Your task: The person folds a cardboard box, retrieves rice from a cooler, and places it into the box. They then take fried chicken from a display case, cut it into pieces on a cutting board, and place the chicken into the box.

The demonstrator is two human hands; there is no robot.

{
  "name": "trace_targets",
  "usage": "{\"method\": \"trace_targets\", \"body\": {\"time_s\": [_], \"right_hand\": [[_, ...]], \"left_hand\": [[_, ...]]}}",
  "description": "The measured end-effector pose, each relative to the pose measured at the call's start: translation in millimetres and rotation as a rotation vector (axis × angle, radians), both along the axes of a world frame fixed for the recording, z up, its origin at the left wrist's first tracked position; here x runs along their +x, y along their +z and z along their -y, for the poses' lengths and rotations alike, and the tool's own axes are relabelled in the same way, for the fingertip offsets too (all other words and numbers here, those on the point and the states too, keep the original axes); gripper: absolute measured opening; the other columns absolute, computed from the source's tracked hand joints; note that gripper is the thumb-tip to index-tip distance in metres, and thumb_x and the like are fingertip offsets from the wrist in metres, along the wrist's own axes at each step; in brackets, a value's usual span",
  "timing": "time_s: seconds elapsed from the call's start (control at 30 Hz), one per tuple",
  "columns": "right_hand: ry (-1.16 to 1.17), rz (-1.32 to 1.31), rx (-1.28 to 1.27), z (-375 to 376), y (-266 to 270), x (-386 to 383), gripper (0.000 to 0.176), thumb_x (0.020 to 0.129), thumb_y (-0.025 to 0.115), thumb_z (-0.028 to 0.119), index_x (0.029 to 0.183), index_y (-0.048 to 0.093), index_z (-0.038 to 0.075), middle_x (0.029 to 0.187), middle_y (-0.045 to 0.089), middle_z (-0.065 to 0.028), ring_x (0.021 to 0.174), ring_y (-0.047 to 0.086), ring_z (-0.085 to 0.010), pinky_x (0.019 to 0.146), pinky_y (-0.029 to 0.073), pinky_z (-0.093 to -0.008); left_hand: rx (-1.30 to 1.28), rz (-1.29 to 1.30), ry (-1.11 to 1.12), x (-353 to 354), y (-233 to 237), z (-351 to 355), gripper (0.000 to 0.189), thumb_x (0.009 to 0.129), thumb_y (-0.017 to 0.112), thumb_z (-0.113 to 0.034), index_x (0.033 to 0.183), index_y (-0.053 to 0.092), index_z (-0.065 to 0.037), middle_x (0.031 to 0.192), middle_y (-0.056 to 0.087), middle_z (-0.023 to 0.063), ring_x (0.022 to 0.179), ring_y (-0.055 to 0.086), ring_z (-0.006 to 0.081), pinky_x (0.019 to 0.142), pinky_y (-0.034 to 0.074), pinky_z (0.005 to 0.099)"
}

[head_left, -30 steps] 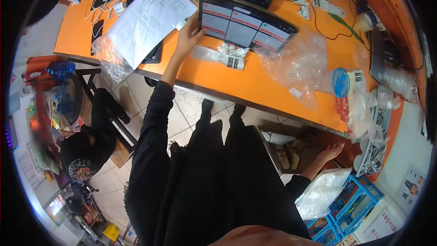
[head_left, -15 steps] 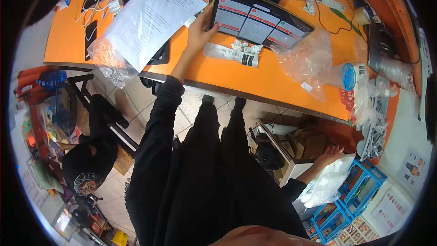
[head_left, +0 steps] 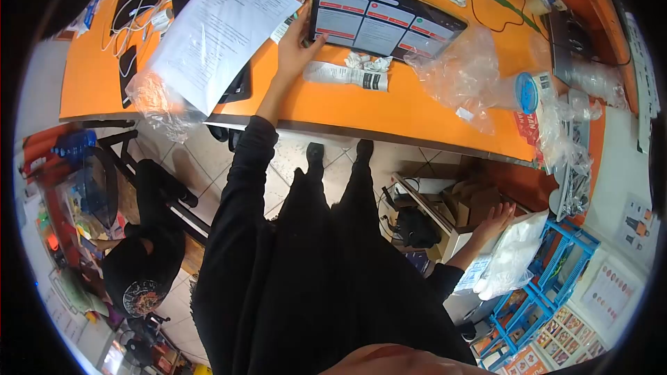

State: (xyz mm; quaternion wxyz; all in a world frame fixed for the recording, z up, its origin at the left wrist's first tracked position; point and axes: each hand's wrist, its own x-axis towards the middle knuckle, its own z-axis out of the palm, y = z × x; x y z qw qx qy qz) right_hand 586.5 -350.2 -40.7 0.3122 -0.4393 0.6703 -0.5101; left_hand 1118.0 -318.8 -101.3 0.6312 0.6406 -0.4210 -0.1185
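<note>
Ok so afaict the step here is working the tablet (head_left: 385, 21). It's propped at a tilt at the far side of the orange worktop (head_left: 389, 114), screen lit w/ a grid of white tiles under red headers, plus one green one. The left hand (head_left: 295, 52) is clamped on the tablet's lower left corner, thumb over the front edge and fingers behind. It looks more like holding it steady than tapping, tbh. The right hand (head_left: 495, 217) is well away from the tablet, down below worktop level, fingers spread wide and holding nothing. It's right at a white bag (head_left: 514, 253), can't tell if it's touching. Imo any tap on those tiles needs a free finger on the glass, since the left is busy gripping. Just left of the tablet are paper sheets (head_left: 222, 31), just in front of it a crumpled receipt strip (head_left: 344, 75), and to its right clear plastic bags (head_left: 465, 73). Another person (head_left: 139, 281) is crouched on the floor, far from the tablet.
</note>
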Motion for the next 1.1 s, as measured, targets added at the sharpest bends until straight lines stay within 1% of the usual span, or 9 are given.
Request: {"method": "trace_targets", "body": {"time_s": [0.23, 0.33, 0.47, 0.53, 0.67, 0.73, 0.83, 1.0, 1.1], "right_hand": [[0.066, -0.093, 0.032, -12.2, -17.4, -4.0, 0.044, 0.085, 0.043, 0.036, 0.12, 0.04, 0.01, 0.12, 0.041, -0.0119, 0.11, 0.039, -0.023, 0.092, 0.03, -0.0363], [0.098, -0.107, 0.019, -16.3, -22.4, -4.9, 0.04, 0.085, 0.046, 0.03, 0.116, 0.042, 0.004, 0.12, 0.04, -0.0116, 0.107, 0.041, -0.0222, 0.092, 0.03, -0.0326], [0.156, -0.298, 0.03, -23.3, -23.5, -1.0, 0.038, 0.086, 0.046, 0.028, 0.114, 0.045, 0.002, 0.116, 0.042, -0.0103, 0.104, 0.043, -0.0189, 0.09, 0.033, -0.029], [0.185, -0.326, 0.011, -27.7, -20.8, 5.1, 0.037, 0.086, 0.046, 0.028, 0.113, 0.046, 0.002, 0.113, 0.044, -0.01, 0.103, 0.043, -0.0183, 0.089, 0.033, -0.0286], [0.235, -0.398, 0.023, -31.4, -18.2, 11.6, 0.036, 0.085, 0.048, 0.026, 0.111, 0.048, 0.002, 0.107, 0.046, -0.0094, 0.1, 0.046, -0.0186, 0.086, 0.036, -0.0286], [0.248, -0.387, 0.014, -32.0, -20.2, 10.9, 0.035, 0.085, 0.048, 0.026, 0.11, 0.048, 0.002, 0.105, 0.047, -0.0091, 0.098, 0.047, -0.0186, 0.085, 0.037, -0.0289], [0.257, -0.439, 0.02, -30.0, -20.4, 12.4, 0.034, 0.085, 0.049, 0.026, 0.109, 0.05, 0.002, 0.105, 0.046, -0.0089, 0.097, 0.048, -0.0188, 0.082, 0.039, -0.0293], [0.377, -0.305, -0.062, -18.9, -20.0, 51.4, 0.032, 0.083, 0.051, 0.022, 0.107, 0.05, 0.001, 0.104, 0.048, -0.0099, 0.096, 0.048, -0.0178, 0.082, 0.039, -0.0283], [0.603, -0.599, -0.23, 3.5, -2.9, 112.6, 0.027, 0.08, 0.054, 0.015, 0.103, 0.052, 0.001, 0.101, 0.051, -0.0136, 0.094, 0.049, -0.0243, 0.083, 0.038, -0.0314]], "left_hand": [[0.076, 0.083, 0.039, -3.4, 9.3, -1.9, 0.065, 0.071, 0.063, -0.006, 0.126, 0.029, -0.003, 0.105, 0.051, 0.015, 0.095, 0.053, 0.0185, 0.081, 0.044, 0.0272], [0.05, 0.055, 0.006, -2.3, 6.9, -1.2, 0.067, 0.07, 0.063, -0.005, 0.127, 0.029, -0.005, 0.106, 0.051, 0.0154, 0.096, 0.053, 0.0187, 0.081, 0.044, 0.0285], [0.099, -0.043, -0.022, -3.1, 8.9, -2.8, 0.062, 0.07, 0.062, -0.007, 0.124, 0.032, 0.0, 0.114, 0.047, 0.0151, 0.104, 0.046, 0.0197, 0.085, 0.037, 0.0271], [0.074, 0.123, 0.018, 2.0, 0.6, 1.0, 0.069, 0.067, 0.066, -0.007, 0.126, 0.03, -0.006, 0.103, 0.053, 0.0143, 0.09, 0.056, 0.0188, 0.077, 0.045, 0.0277], [0.141, 0.115, 0.076, 3.4, 8.2, 4.7, 0.061, 0.067, 0.067, -0.011, 0.119, 0.036, -0.005, 0.092, 0.057, 0.0112, 0.078, 0.058, 0.0166, 0.067, 0.046, 0.0252], [0.189, -0.041, 0.114, 4.1, 15.7, 6.1, 0.049, 0.068, 0.067, -0.02, 0.108, 0.043, -0.003, 0.077, 0.059, 0.0087, 0.065, 0.057, 0.0149, 0.058, 0.045, 0.0239], [0.219, -0.056, 0.176, 4.6, 17.1, 10.0, 0.042, 0.071, 0.063, -0.028, 0.101, 0.046, -0.003, 0.068, 0.058, 0.0085, 0.06, 0.056, 0.0156, 0.054, 0.043, 0.0255], [0.301, -0.17, 0.164, 5.7, 20.8, 12.4, 0.042, 0.073, 0.061, -0.033, 0.099, 0.048, -0.003, 0.068, 0.058, 0.0094, 0.061, 0.057, 0.0167, 0.054, 0.043, 0.0272], [0.277, -0.131, 0.138, 7.2, 17.2, 11.2, 0.044, 0.073, 0.061, -0.032, 0.102, 0.047, -0.003, 0.071, 0.059, 0.0103, 0.062, 0.057, 0.0171, 0.056, 0.043, 0.0275]]}}
